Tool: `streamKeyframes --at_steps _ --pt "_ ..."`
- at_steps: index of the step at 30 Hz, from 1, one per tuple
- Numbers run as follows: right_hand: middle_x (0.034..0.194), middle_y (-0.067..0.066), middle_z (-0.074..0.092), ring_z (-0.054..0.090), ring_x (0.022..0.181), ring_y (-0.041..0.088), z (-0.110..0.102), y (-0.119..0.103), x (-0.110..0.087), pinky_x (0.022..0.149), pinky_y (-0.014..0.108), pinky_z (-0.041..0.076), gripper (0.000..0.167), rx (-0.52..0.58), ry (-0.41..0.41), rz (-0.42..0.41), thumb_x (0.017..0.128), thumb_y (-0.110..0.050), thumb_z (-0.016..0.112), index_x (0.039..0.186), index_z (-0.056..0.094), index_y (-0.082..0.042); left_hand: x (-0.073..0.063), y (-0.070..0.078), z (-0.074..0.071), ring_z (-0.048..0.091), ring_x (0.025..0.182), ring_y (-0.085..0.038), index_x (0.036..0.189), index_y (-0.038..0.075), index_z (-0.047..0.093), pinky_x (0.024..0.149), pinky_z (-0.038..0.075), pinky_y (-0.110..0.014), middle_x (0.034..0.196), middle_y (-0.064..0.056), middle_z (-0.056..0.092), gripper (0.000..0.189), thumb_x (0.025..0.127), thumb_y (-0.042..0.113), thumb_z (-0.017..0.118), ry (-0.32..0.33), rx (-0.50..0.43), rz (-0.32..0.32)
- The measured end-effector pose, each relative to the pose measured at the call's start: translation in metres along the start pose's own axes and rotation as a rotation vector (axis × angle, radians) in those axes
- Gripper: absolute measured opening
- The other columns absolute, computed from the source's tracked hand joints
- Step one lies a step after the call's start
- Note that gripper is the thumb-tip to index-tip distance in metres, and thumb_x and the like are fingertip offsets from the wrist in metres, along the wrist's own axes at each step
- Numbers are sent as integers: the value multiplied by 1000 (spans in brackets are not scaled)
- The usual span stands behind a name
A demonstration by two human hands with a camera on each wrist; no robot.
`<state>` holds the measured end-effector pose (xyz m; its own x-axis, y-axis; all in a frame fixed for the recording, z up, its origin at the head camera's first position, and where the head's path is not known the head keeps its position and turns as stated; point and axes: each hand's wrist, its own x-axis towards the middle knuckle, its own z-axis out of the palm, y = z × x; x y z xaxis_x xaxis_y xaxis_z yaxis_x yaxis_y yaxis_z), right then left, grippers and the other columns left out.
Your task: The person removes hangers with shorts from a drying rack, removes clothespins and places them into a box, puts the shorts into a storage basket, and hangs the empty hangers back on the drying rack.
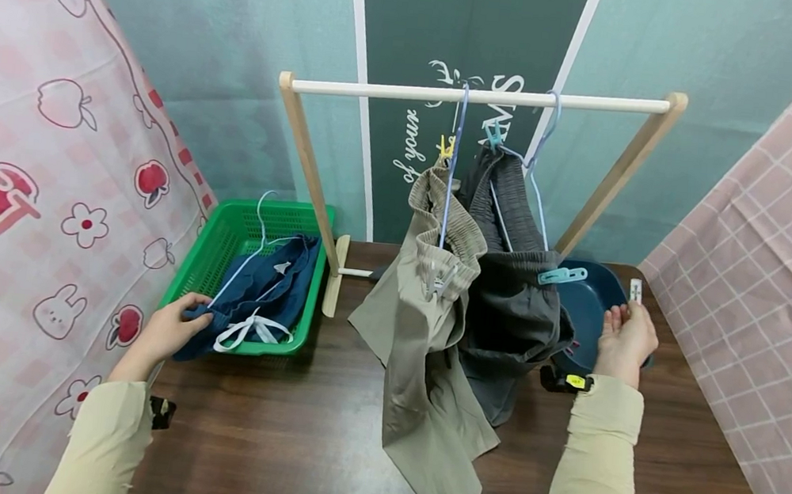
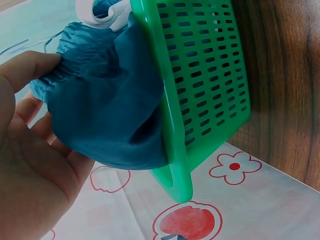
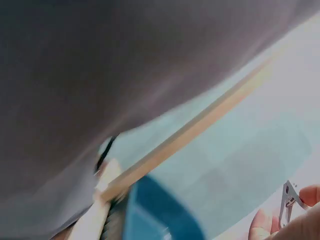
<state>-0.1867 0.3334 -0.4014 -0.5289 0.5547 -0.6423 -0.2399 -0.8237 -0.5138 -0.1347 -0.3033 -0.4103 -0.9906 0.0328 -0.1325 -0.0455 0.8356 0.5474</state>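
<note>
Left hand [image 1: 176,331] pinches the waistband [image 2: 75,47] of the blue pants [image 2: 107,107], thumb on one side, fingers curled on the other, only cloth's width between; grip sits right by the near end of the hanger [image 1: 263,233], probably to pin cloth and hanger together. Pants lie mostly in the green basket [image 2: 206,75], near corner hanging over the rim; hook points away from the hand, so it's clear of the cloth. Right hand [image 1: 626,339] is well apart, at the far side of the blue bowl [image 1: 583,297], fingertips pinching a pale clip [image 1: 635,291] by one end, other end sticking up, likely ready for use. Right wrist view is blurred and crops that hand; can't tell if the clip is squeezed apart. On the rod [image 1: 382,91], beige pants [image 1: 412,376] and dark pants [image 1: 505,305] hang from hangers, waistband ends clipped, presumably against slipping.
</note>
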Motion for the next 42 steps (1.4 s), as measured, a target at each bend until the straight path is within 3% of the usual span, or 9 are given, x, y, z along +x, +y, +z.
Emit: streamKeyframes --at_steps 6,8,10,14,17,19,29,35,42 --pt "64 -1 54 52 68 7 -16 23 21 56 20 49 3 -246 44 -2 90 -10 63 87 63 -11 0 -1 1 54 107 -50 126 -2 49 82 47 -56 125 -37 48 36 96 17 51 -1 -17 -4" --pt "71 -3 53 51 68 6 -19 32 24 55 18 47 4 -372 12 -42 91 -10 59 95 62 -11 0 -2 2 54 107 -49 126 -2 49 83 46 -56 125 -36 49 35 95 15 51 3 -23 -4" --pt "82 -5 52 50 68 4 -21 38 28 56 16 47 19 -528 -26 -93 93 -11 56 111 60 -11 1 -2 3 55 105 -48 124 -2 50 82 47 -55 124 -36 49 35 94 15 51 6 -24 -5" --pt "116 4 53 56 93 11 -27 39 38 83 22 49 47 -995 -66 -260 94 -19 52 139 45 -7 7 3 7 57 95 -39 122 -2 52 76 46 -45 120 -32 52 33 93 14 53 8 -42 2" --pt "138 19 46 48 120 30 -34 35 45 105 37 40 53 -1305 -64 -364 95 -26 49 141 42 0 12 7 10 56 90 -33 120 -1 53 74 44 -39 117 -29 54 32 91 13 54 13 -51 12" --pt "144 25 40 41 128 40 -37 33 49 109 47 35 55 -1424 -73 -397 95 -27 47 140 42 3 13 9 11 56 89 -31 120 -1 53 73 44 -37 117 -28 55 31 91 12 54 19 -46 13" --pt "134 31 47 49 115 46 -40 35 65 97 55 42 44 -1736 -29 -342 96 -19 43 133 50 3 14 11 8 56 95 -38 124 -2 50 78 45 -47 118 -30 56 36 91 14 50 22 -26 4" --pt "107 30 54 53 87 39 -37 41 67 80 50 46 27 -1833 -37 -308 96 -11 41 110 56 6 15 10 8 53 91 -36 118 0 51 76 43 -44 117 -29 57 32 92 18 48 30 -4 -31" --pt "106 30 55 55 83 36 -32 44 65 71 45 46 27 -1930 -36 -314 98 -9 37 108 56 8 15 11 12 56 93 -36 108 -1 55 79 45 -47 112 -27 59 34 97 31 49 101 11 -64"
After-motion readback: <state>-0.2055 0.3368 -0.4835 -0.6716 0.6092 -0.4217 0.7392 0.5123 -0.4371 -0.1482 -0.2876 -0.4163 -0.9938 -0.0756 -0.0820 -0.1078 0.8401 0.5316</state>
